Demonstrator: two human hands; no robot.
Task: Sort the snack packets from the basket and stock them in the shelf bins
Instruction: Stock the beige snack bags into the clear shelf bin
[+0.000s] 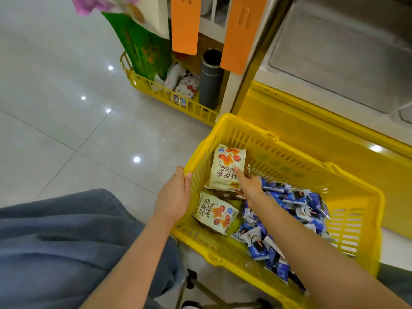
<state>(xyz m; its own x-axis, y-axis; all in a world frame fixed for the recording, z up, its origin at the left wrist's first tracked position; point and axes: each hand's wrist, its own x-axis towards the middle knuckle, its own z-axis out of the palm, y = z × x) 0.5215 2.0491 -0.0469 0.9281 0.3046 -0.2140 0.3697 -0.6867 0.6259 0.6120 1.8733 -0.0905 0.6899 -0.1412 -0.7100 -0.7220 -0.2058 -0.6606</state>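
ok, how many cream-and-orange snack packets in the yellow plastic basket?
2. Held packet, in the right hand, far left of the yellow plastic basket; flat packet nearer the camera. More may hide beneath.

The yellow slotted basket (289,166) holds two kinds of packet; the left hand (176,197) grips its left rim. One cream packet (226,166), printed with red-orange snacks, stands raised near the left wall, held by the right hand (249,186). A second cream packet (215,214) lies flat beside it. Blue packets (296,197) lie heaped across the right half.
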